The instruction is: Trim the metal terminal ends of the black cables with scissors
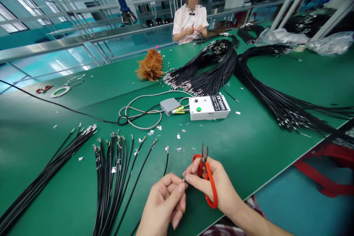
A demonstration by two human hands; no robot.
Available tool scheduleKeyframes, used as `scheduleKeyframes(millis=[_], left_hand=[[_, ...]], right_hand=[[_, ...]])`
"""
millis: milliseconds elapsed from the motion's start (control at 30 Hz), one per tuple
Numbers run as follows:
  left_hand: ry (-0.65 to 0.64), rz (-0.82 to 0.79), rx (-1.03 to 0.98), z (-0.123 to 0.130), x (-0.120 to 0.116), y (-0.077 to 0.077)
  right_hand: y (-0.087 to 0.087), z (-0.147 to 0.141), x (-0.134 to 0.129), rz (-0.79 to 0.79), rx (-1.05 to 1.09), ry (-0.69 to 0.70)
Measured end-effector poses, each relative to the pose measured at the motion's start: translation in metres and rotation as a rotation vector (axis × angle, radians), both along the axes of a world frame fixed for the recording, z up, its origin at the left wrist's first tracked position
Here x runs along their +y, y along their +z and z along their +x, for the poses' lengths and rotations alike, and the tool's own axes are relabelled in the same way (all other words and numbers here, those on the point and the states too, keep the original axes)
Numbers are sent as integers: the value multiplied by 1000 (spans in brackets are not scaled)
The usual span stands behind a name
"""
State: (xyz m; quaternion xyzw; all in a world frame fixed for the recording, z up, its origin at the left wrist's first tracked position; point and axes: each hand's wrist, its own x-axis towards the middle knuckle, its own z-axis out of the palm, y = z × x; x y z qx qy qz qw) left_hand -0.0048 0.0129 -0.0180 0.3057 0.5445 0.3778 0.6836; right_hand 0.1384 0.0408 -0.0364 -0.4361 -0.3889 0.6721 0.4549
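My left hand point(166, 201), low in the middle, pinches the end of a black cable; a small bit of the tip point(184, 179) shows between the fingertips. My right hand point(218, 182) holds red-handled scissors point(204, 158), blades pointing up and slightly apart, while its thumb and forefinger meet the same cable tip. Just above my left hand a loose cable end point(167, 156) lies on the green table point(249, 147). Left of it are spread black cables point(116, 169) with stripped ends, and farther left is a tighter bundle of cables point(55, 166).
A white box point(209, 108) with a green button and a grey block point(170, 106) sit mid-table with looped cords. Beyond are a brown feather duster point(151, 65), large black cable coils point(210, 66) and a person point(190, 24) holding orange-handled scissors. Foil scraps lie scattered.
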Motion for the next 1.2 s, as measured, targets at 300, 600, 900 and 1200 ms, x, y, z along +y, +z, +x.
scheduleKeyframes(millis=[300, 600, 900, 1200], left_hand=[[78, 130, 90, 5, -7, 0], [121, 257, 383, 12, -12, -9], [122, 97, 94, -1, -7, 10], [133, 38, 67, -2, -7, 14]], right_hand=[[0, -5, -4, 18, -42, -53], [-7, -8, -15, 302, -385, -81], [3, 20, -4, 317, -703, 136], [-1, 14, -7, 598, -1092, 162]])
